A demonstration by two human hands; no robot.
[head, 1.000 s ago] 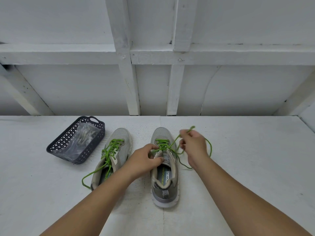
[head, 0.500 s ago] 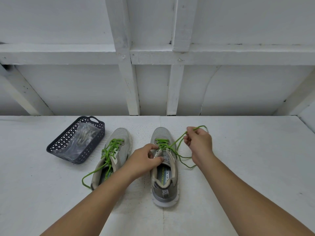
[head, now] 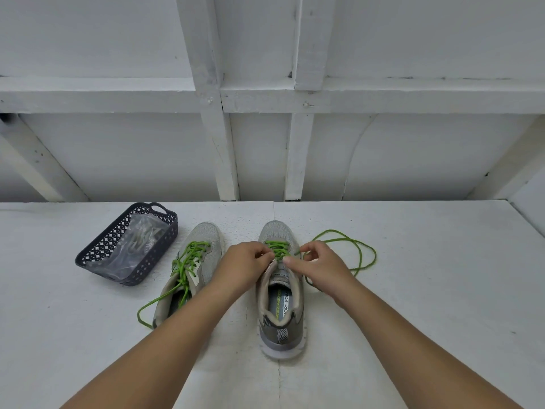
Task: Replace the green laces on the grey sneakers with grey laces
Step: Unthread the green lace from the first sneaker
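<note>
Two grey sneakers stand side by side on the white table, toes pointing away from me. The right sneaker (head: 280,308) has its green lace (head: 358,252) partly pulled out, the freed length lying in loops on the table to its right. My left hand (head: 241,265) and my right hand (head: 320,265) meet over its upper eyelets, both pinching the green lace there. The left sneaker (head: 194,261) is still fully laced in green (head: 188,262), with one loose end trailing toward me.
A dark perforated basket (head: 97,255) sits at the left of the table, holding a clear plastic bag (head: 132,246) with pale laces inside. A white panelled wall (head: 265,143) rises right behind the table's far edge.
My right hand has come down from a raised pull to the right and returned to the eyelets. The freed green lace has dropped onto the table. My left hand has shifted slightly up the lacing.
</note>
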